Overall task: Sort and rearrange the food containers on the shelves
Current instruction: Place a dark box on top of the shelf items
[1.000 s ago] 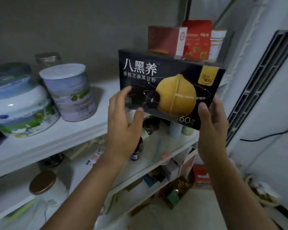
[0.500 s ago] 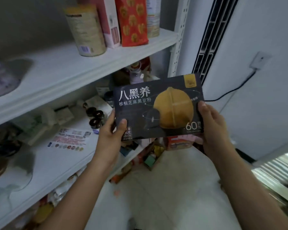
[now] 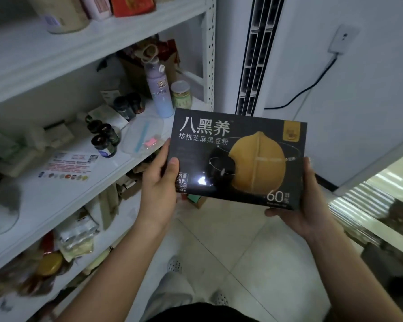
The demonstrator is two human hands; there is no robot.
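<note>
A flat black box with white Chinese lettering and a yellow walnut picture is held in front of me, to the right of the white shelves. My left hand grips its lower left corner, thumb on the front. My right hand grips the lower right corner from beneath and behind. The middle shelf carries several small dark jars, a lilac bottle, a light-lidded jar, a clear pouch and a leaflet. On the top shelf stand a beige tin and a red packet.
Lower shelves hold bags, a yellow-lidded jar and cartons. A white standing air conditioner stands right of the shelf post. A black cable runs to a wall socket. Tiled floor and my shoes lie below.
The box has come down from top-shelf height to chest level in front of the middle shelf. My view has tipped downward and rightward; both hands still hold the box.
</note>
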